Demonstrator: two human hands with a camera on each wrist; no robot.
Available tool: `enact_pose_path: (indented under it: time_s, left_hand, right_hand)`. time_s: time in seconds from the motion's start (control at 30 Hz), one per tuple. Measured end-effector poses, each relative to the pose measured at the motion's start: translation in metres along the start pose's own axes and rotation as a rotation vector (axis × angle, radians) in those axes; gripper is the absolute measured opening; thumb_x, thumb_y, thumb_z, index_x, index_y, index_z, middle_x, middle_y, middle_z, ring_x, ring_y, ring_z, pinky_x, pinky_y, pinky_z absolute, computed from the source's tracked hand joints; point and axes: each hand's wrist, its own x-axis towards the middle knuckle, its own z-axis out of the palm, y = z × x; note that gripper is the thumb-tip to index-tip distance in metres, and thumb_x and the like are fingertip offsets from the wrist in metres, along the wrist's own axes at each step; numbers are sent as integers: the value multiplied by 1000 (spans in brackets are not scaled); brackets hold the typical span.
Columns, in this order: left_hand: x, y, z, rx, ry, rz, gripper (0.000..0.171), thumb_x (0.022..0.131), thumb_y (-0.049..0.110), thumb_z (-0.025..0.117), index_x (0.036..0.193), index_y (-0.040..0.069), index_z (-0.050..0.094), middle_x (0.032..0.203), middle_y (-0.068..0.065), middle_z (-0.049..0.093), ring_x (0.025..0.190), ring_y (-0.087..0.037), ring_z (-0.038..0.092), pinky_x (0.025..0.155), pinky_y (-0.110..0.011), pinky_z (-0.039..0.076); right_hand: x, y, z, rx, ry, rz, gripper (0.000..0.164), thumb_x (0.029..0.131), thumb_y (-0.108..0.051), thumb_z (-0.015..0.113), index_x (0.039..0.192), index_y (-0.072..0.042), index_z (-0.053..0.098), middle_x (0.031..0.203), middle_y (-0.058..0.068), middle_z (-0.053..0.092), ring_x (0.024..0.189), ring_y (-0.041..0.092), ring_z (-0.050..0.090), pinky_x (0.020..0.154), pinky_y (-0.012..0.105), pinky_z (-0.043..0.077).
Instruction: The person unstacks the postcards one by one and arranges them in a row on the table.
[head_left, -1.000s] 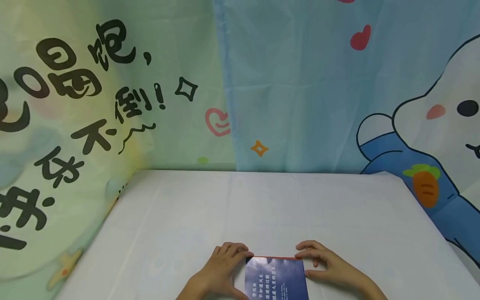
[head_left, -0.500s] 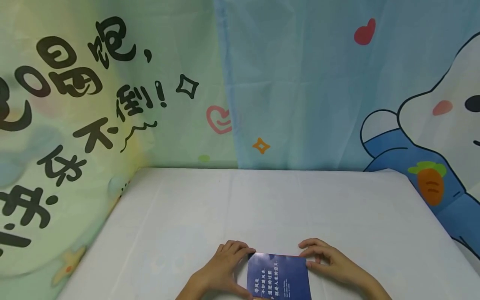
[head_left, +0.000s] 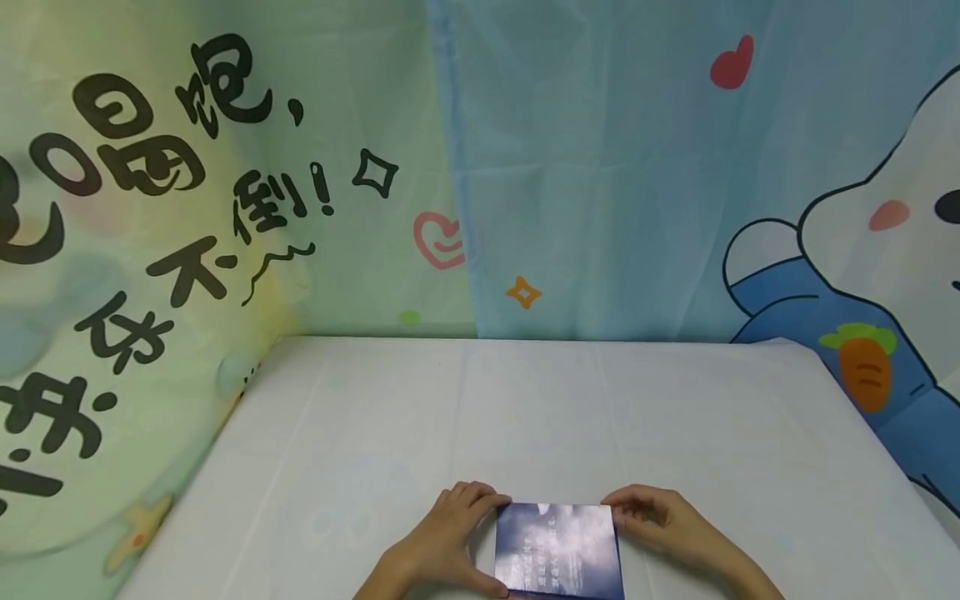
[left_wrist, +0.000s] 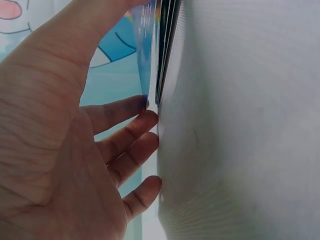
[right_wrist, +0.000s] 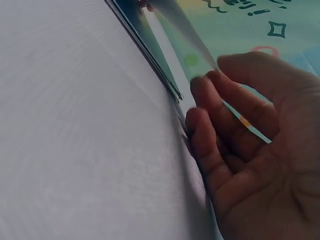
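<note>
A blue card [head_left: 555,546] with white printed writing is raised at a slant over a thin dark stack [right_wrist: 150,55] on the white table. In the head view, glare covers much of its face. My left hand [head_left: 450,542] holds the card by its left side, index fingertip at the far corner and thumb at the near one. My right hand [head_left: 671,529] pinches its far right corner between thumb and index finger. A gap shows between the lifted card [right_wrist: 187,32] and the stack in the right wrist view. The left wrist view shows the other left fingertips [left_wrist: 150,142] down at the tabletop.
The white table [head_left: 450,408] stretches away beyond the hands to a printed cloth backdrop [head_left: 570,167]. On the backdrop are black lettering, hearts and a cartoon figure in blue [head_left: 795,300]. The table's near edge is out of view.
My right fingers, spread beside the card earlier, have closed together on its far right corner. The card has risen and tilted, so glare now washes its writing. The left hand stays nearly in place.
</note>
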Motion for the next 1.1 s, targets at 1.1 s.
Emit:
enact_pose_path:
  time_s: [1.1]
  left_hand:
    - [6,5,-7,-211,181,-22,97,65,42,88,145,13,43,138,5,52,105,-9,58,92,-32,44]
  right_hand:
    - [3,-8,1,223,185,17,20,98,6,49,115,16,53,80,-3,67,64,16,59,57,32,48]
